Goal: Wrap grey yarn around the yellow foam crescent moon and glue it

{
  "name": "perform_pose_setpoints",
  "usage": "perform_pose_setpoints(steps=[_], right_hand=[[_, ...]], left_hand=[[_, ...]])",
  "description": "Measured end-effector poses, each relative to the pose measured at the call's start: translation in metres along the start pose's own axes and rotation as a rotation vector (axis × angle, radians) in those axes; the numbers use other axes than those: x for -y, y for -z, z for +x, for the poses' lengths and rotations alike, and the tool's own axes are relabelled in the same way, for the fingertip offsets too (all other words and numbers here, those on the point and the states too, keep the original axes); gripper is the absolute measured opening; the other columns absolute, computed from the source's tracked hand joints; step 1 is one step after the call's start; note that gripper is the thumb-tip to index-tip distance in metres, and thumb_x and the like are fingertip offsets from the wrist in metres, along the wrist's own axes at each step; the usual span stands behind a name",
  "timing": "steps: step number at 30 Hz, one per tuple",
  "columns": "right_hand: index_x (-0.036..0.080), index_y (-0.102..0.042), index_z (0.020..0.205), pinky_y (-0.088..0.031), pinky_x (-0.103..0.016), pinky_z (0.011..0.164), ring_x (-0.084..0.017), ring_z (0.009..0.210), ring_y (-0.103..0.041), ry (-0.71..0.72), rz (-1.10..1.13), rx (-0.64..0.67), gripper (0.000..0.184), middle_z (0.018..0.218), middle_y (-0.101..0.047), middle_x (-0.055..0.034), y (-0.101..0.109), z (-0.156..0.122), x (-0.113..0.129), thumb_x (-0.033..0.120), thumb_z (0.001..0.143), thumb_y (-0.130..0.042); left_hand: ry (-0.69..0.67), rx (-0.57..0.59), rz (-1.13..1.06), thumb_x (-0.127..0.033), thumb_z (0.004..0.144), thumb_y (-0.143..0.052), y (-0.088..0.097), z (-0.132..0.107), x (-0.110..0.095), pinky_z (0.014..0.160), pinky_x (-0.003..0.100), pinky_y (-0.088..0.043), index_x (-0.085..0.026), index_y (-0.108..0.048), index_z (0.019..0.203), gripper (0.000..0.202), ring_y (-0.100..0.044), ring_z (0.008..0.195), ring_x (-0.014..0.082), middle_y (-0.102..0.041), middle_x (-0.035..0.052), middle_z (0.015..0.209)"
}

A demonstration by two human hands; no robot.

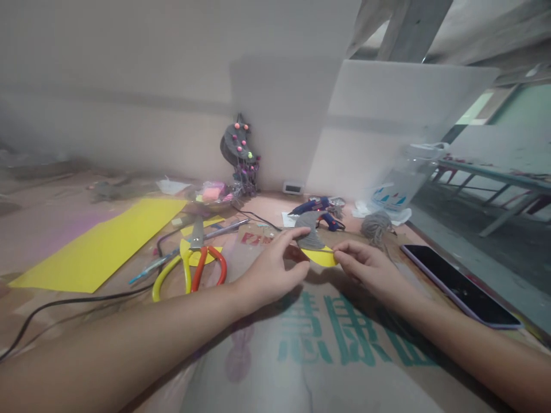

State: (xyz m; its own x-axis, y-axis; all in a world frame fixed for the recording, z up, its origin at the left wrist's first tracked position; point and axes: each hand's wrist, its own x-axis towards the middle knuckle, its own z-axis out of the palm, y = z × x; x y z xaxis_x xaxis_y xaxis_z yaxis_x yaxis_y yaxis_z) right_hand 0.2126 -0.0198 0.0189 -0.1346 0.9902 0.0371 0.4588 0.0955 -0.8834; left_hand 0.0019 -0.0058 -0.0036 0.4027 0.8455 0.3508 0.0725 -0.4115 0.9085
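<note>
My hands [273,269]: two. One grey-yellow crescent [310,234], one scissors [197,234], one glue gun [313,206], one yarn ball [376,226], one phone [458,284] at table's [43,229] right edge, one dotted crescent [235,143], far edge.

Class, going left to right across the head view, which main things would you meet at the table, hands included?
Yellow sheet, scissors, left hand, grey-and-yellow piece, right hand, phone.

From here, I see scissors [198,238] and paper [112,241] on the table [267,203] left of my hands [275,267], a phone [460,287] to their right, a moon shape [309,234] between them, a glue gun [312,205] beyond.
</note>
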Motion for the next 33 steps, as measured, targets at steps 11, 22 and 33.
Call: perform_pose_setpoints(steps=[11, 22, 33], right_hand=[[0.02, -0.065, 0.088, -0.043, -0.027, 0.06, -0.018, 0.07, -0.058, 0.168, -0.133, 0.037, 0.03, 0.079, -0.066, -0.0035, -0.004, 0.0, -0.011, 0.048, 0.085, -0.055], [0.019, -0.057, 0.081, -0.04, -0.026, 0.059, -0.014, 0.065, -0.051, 0.142, 0.022, -0.001, 0.036, 0.072, -0.056, -0.0003, -0.001, 0.009, -0.014, 0.055, 0.08, -0.062], [0.019, -0.057, 0.08, -0.039, -0.025, 0.054, -0.012, 0.059, -0.049, 0.124, -0.02, -0.079, 0.03, 0.069, -0.054, 0.0012, 0.001, 0.011, -0.019, 0.049, 0.082, -0.059]], left_hand=[[-0.033, -0.11, -0.006, -0.017, 0.083, -0.057, -0.005, -0.002, -0.002, 0.076, 0.028, -0.052, -0.018, -0.048, 0.126, 0.044, -0.06, 0.089, 0.014, -0.052, 0.0106, 0.129], [0.038, -0.059, -0.144, -0.013, 0.081, -0.056, -0.006, 0.002, 0.004, 0.075, 0.026, -0.05, -0.02, -0.046, 0.129, 0.05, -0.059, 0.088, 0.0137, -0.058, 0.0088, 0.116], [0.145, -0.003, -0.232, -0.015, 0.081, -0.058, -0.004, -0.002, 0.001, 0.063, 0.021, -0.045, -0.023, -0.047, 0.128, 0.049, -0.056, 0.072, 0.01, -0.057, 0.0013, 0.088]])
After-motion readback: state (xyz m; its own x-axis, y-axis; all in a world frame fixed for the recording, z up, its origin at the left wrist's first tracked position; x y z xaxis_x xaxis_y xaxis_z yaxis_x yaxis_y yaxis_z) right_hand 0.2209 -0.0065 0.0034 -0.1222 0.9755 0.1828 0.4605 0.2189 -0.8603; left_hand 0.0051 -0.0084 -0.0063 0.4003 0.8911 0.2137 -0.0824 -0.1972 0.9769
